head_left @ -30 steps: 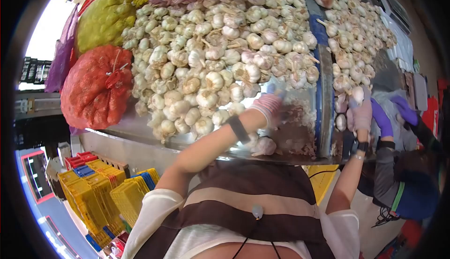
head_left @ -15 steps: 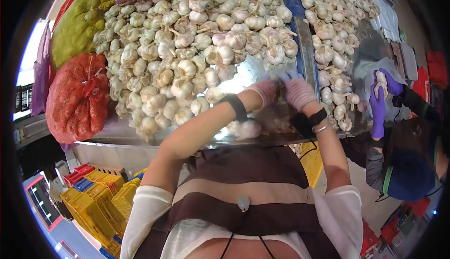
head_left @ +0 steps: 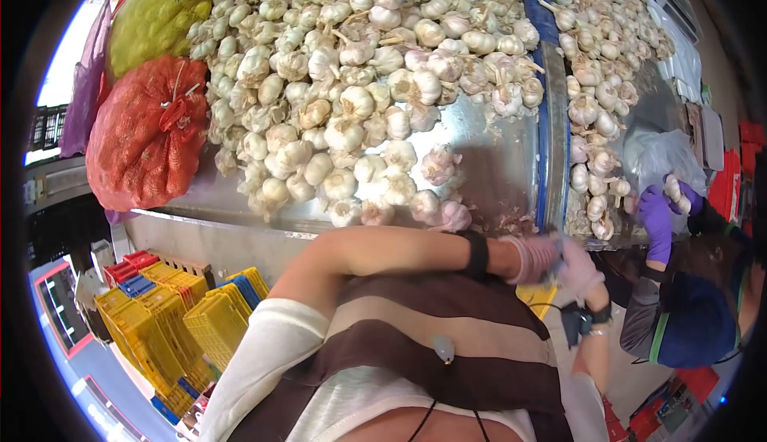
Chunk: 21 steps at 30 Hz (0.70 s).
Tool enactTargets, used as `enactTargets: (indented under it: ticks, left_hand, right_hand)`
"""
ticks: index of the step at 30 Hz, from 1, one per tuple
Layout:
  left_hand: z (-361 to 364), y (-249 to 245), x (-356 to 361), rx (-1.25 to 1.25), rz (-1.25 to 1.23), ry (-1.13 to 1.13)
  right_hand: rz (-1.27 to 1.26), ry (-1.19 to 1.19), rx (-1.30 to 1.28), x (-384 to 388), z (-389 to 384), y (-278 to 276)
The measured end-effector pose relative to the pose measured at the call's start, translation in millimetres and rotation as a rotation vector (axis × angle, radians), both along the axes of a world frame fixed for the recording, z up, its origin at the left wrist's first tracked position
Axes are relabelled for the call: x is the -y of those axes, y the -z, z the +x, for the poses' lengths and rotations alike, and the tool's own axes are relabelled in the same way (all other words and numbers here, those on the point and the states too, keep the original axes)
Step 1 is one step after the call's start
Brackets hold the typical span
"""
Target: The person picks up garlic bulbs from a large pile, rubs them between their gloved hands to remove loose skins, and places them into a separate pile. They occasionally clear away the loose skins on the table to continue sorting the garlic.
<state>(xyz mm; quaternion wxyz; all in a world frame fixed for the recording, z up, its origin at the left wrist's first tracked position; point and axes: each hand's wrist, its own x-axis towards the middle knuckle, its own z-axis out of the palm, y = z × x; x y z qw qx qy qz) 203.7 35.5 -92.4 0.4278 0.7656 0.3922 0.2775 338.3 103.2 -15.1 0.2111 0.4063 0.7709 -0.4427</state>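
Both my hands wear pink gloves and meet just past the table's front edge, near the blue divider (head_left: 553, 114). My left hand (head_left: 534, 258) reaches across my body, its fingers blurred against the other hand. My right hand (head_left: 578, 270) is beside it, also smeared by motion. Whether either hand holds anything cannot be made out. A wide heap of garlic bulbs (head_left: 343, 134) covers the metal table (head_left: 503, 154) beyond my left arm. Loose skins (head_left: 507, 222) lie by the front edge, close to my hands.
A red mesh sack (head_left: 144, 134) and a yellow mesh sack (head_left: 160, 14) stand at the left. More garlic (head_left: 587, 110) lies right of the divider. At the right, a co-worker's purple-gloved hands (head_left: 657, 214) hold garlic. Yellow crates (head_left: 152, 322) are at lower left.
My hands have moved from over the table, right and toward my body, past the front edge. The view has shifted, and more bare metal and several bulbs near the edge show.
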Motion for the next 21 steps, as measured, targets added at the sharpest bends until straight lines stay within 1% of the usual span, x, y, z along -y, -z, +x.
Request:
enactTargets:
  ticks: [1,2,3,4,5,6,7,8,9,10,11,12,13,14,15,16,17,18,19,21]
  left_hand:
    - [-2.4,-31.3,-3.8,-0.243,-0.322,0.367]
    - [-6.1,-38.2,2.5,-0.189,-0.198,0.416]
    - [-13.8,-44.0,10.1,-0.136,-0.070,0.462]
    - [-26.8,-55.7,10.9,-0.131,-0.067,0.453]
    - [-43.1,-65.9,10.4,-0.300,-0.008,0.320]
    - [-64.6,-81.8,10.1,-0.468,0.045,0.190]
    - [-96.6,-109.2,4.5,-0.464,-0.133,0.136]
    - [-121.5,-118.2,14.3,-0.484,-0.090,-0.109]
    - [-141.6,-113.1,18.6,-0.540,-0.080,-0.263]
    - [-169.8,-93.1,26.1,-0.433,0.122,-0.239]
    - [-184.5,-94.2,23.5,-0.785,-0.399,-0.260]
    - [-198.8,-100.4,29.3,-0.761,-0.419,-0.535]
    - [-208.4,-82.0,37.4,-0.895,-0.410,-0.561]
    - [-210.8,-77.2,34.1,-0.981,-0.476,-0.592]
    - [-214.4,-61.1,33.5,-0.983,-0.476,-0.600]
    - [-216.7,-38.1,34.9,-1.011,-0.509,-0.558]
    - [-219.2,-26.8,35.3,-1.039,-0.540,-0.515]
    - [-218.3,-35.2,31.2,-1.076,-0.559,-0.462]
    - [-220.8,-43.4,30.5,-1.076,-0.560,-0.462]
    - [-229.0,-54.0,34.0,-0.801,-0.531,-0.562]
  right_hand:
    - [-0.121,-0.031,0.127,3.3,15.6,-2.7]
    - [-0.124,-0.036,0.132,7.1,14.7,-10.9]
    - [-0.038,-0.260,0.239,9.5,10.4,-24.4]
    - [0.052,-0.488,0.345,9.6,4.5,-36.5]
    - [0.049,-0.494,0.348,9.5,-5.4,-44.7]
    - [0.307,-0.420,0.147,8.5,-20.7,-49.8]
    - [0.565,-0.333,-0.062,6.7,-38.1,-50.1]
    - [0.528,-0.281,-0.195,3.9,-57.4,-43.0]
    - [0.489,-0.230,-0.328,1.6,-78.5,-32.6]
    - [0.482,-0.317,-0.373,3.8,-100.7,-22.9]
    - [0.472,-0.408,-0.415,7.6,-122.9,-12.1]
    - [0.501,-0.498,-0.418,11.1,-145.4,0.0]
    - [0.529,-0.590,-0.419,14.8,-166.1,13.8]
    - [0.605,-0.655,-0.360,20.5,-183.5,31.6]
    - [0.683,-0.716,-0.301,23.6,-196.9,47.6]
    - [0.683,-0.721,-0.306,23.6,-204.4,58.3]
    - [0.699,-0.731,-0.299,22.6,-211.6,66.5]
    - [0.715,-0.739,-0.289,18.9,-217.8,70.5]
    - [0.714,-0.739,-0.289,11.0,-223.3,67.9]
    - [0.330,-0.540,-0.121,-9.7,-227.3,59.0]
